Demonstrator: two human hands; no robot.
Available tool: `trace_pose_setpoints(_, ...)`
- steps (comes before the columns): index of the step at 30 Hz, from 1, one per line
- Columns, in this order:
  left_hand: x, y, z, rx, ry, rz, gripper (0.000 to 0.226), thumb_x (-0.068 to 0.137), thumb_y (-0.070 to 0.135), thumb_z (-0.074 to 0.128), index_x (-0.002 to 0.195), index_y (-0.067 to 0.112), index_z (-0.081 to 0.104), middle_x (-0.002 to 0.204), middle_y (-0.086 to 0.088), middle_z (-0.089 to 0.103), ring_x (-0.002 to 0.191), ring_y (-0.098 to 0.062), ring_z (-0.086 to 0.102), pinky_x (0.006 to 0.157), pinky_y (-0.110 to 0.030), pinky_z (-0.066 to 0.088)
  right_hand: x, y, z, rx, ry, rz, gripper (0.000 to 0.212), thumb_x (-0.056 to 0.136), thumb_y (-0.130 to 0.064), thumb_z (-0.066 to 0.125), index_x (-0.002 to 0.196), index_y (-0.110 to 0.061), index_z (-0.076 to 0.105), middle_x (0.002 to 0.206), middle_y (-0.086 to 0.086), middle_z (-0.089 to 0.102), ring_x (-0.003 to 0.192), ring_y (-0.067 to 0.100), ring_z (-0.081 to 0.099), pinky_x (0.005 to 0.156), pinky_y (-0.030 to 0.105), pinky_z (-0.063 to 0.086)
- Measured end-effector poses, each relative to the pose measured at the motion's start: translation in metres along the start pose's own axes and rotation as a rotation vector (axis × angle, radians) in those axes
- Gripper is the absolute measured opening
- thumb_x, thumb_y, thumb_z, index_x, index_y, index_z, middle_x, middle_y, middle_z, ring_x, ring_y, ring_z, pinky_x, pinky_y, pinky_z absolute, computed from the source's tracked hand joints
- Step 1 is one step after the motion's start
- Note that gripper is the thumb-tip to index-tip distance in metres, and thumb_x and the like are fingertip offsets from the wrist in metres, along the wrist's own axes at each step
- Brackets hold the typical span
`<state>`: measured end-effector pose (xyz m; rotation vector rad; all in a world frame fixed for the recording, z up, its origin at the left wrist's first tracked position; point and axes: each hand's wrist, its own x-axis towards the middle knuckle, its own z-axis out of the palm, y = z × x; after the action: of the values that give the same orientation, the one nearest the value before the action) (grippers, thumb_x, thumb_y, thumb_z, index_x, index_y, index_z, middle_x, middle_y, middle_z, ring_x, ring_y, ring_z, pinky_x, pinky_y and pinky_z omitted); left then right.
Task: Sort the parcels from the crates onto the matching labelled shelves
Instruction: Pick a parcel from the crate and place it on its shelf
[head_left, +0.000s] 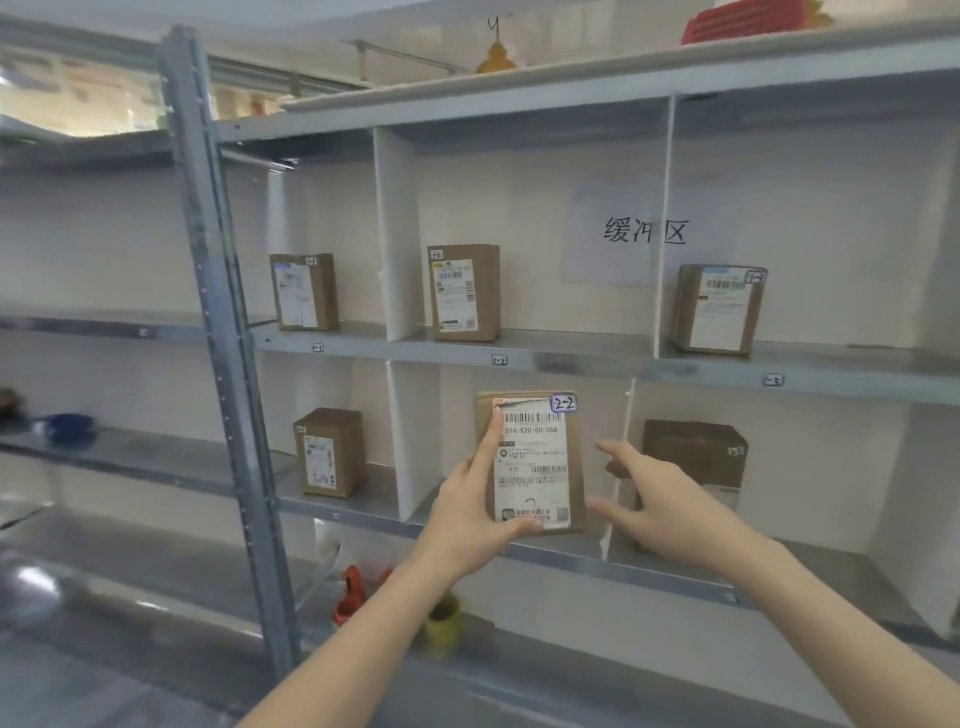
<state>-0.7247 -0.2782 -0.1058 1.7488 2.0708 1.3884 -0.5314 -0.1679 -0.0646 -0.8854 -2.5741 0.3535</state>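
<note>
Nearest, the left hand (478, 499) grips a flat-faced brown cardboard parcel (535, 462) upright by its left edge. Its thumb curls across the lower front of the smooth white printed label and its forefinger lies straight up the side. The parcel's corner tag reads 2-2 (handwritten, boxed in ink). The right hand (660, 499) hovers just beside the parcel's right edge, fingers spread wide, holding nothing; whether its thumb touches the card I cannot tell.

The parcel is at the mouth of the middle bay on the lower tier of the grey metal shelf (571, 558), between flat white panel dividers (410, 441). I cannot tell whether it rests on the deck.

Further in, a pale brown box (328, 452) stands in the left bay and a darker brown box (693, 452) in the right. On the tier above, three upright labelled cartons (464, 292) stand one per bay over small edge stickers (499, 360) marked 1-1, 1-2 and 1-3. A white paper sign (613, 231) with handwritten characters hangs on the back wall.
</note>
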Motion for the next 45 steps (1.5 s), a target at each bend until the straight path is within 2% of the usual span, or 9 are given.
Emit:
trace_pose_setpoints(3, 0.03, -0.041, -0.01, 0.006, -0.012, 0.003, 0.123, 0.072, 0.033, 0.085, 0.148, 0.057, -0.008, 0.148, 0.007, 0.043, 0.132, -0.012, 0.042, 0.112, -0.039, 0.036, 0.044, -0.005, 0.028, -0.007, 0.005, -0.006, 0.071, 0.09, -0.048, 0.058, 0.149, -0.025, 0.025, 0.141, 0.002, 0.05, 0.13, 0.015, 0.046, 0.105, 0.032, 0.039)
trace_pose_setpoints(7, 0.071, -0.095, -0.016, -0.013, -0.02, 0.013, 0.122, 0.072, 0.032, 0.085, 0.149, 0.055, -0.007, 0.149, 0.01, 0.04, 0.129, -0.005, 0.04, 0.107, -0.025, 0.031, 0.105, -0.008, 0.06, -0.002, 0.005, 0.003, 0.071, 0.091, -0.045, 0.059, 0.148, -0.022, 0.026, 0.142, 0.004, 0.049, 0.132, 0.015, 0.043, 0.106, 0.032, 0.037)
trace_pose_setpoints(9, 0.089, -0.12, -0.02, -0.012, -0.04, 0.023, 0.121, 0.072, 0.034, 0.085, 0.147, 0.057, -0.007, 0.149, 0.011, 0.04, 0.131, -0.006, 0.039, 0.105, -0.024, 0.031, 0.132, -0.008, 0.074, -0.023, -0.012, 0.016, 0.071, 0.091, -0.044, 0.059, 0.149, -0.021, 0.025, 0.143, 0.005, 0.048, 0.133, 0.015, 0.042, 0.106, 0.031, 0.037)
trace_pose_setpoints(22, 0.186, -0.251, -0.023, -0.077, -0.175, 0.127, 0.117, 0.075, 0.035, 0.082, 0.147, 0.058, -0.008, 0.151, 0.008, 0.035, 0.134, -0.012, 0.037, 0.109, -0.034, 0.031, 0.244, -0.007, 0.145, -0.116, 0.054, 0.176, 0.064, 0.092, -0.04, 0.058, 0.146, -0.016, 0.031, 0.145, 0.003, 0.047, 0.133, 0.015, 0.044, 0.103, 0.03, 0.038)
trace_pose_setpoints(29, 0.211, -0.3, 0.002, -0.084, -0.259, 0.159, 0.114, 0.078, 0.034, 0.08, 0.147, 0.058, -0.008, 0.155, -0.003, 0.029, 0.14, -0.024, 0.034, 0.114, -0.05, 0.033, 0.268, -0.002, 0.176, -0.111, 0.04, 0.312, 0.063, 0.093, -0.035, 0.058, 0.145, -0.014, 0.032, 0.141, 0.012, 0.05, 0.133, 0.02, 0.045, 0.104, 0.034, 0.038)
trace_pose_setpoints(31, 0.213, -0.309, 0.012, -0.085, -0.272, 0.158, 0.112, 0.081, 0.032, 0.078, 0.147, 0.056, -0.008, 0.156, -0.006, 0.029, 0.14, -0.025, 0.033, 0.114, -0.048, 0.031, 0.275, 0.001, 0.186, -0.108, 0.031, 0.328, 0.063, 0.093, -0.035, 0.059, 0.146, -0.014, 0.031, 0.14, 0.014, 0.051, 0.132, 0.022, 0.045, 0.103, 0.034, 0.039)
trace_pose_setpoints(33, 0.215, -0.317, 0.024, -0.058, -0.269, 0.157, 0.11, 0.083, 0.034, 0.076, 0.146, 0.057, -0.011, 0.158, -0.01, 0.024, 0.142, -0.029, 0.029, 0.113, -0.047, 0.03, 0.28, 0.009, 0.197, -0.111, 0.023, 0.335, 0.063, 0.093, -0.036, 0.059, 0.146, -0.015, 0.031, 0.14, 0.014, 0.051, 0.132, 0.023, 0.046, 0.102, 0.034, 0.04)
trace_pose_setpoints(37, 0.213, -0.339, 0.047, -0.026, -0.23, 0.146, 0.111, 0.084, 0.036, 0.075, 0.147, 0.056, -0.014, 0.16, -0.014, 0.017, 0.14, -0.037, 0.034, 0.11, -0.057, 0.035, 0.287, 0.023, 0.211, -0.106, -0.002, 0.366, 0.065, 0.093, -0.037, 0.057, 0.147, -0.016, 0.028, 0.141, 0.014, 0.049, 0.133, 0.023, 0.044, 0.102, 0.034, 0.039)
trace_pose_setpoints(45, 0.213, -0.378, 0.081, -0.029, -0.132, 0.107, 0.109, 0.086, 0.028, 0.074, 0.148, 0.053, -0.012, 0.158, -0.016, 0.019, 0.137, -0.034, 0.04, 0.109, -0.048, 0.038, 0.301, 0.053, 0.25, -0.059, -0.043, 0.33, 0.066, 0.093, -0.037, 0.058, 0.147, -0.014, 0.027, 0.143, 0.012, 0.047, 0.134, 0.021, 0.042, 0.104, 0.033, 0.036)
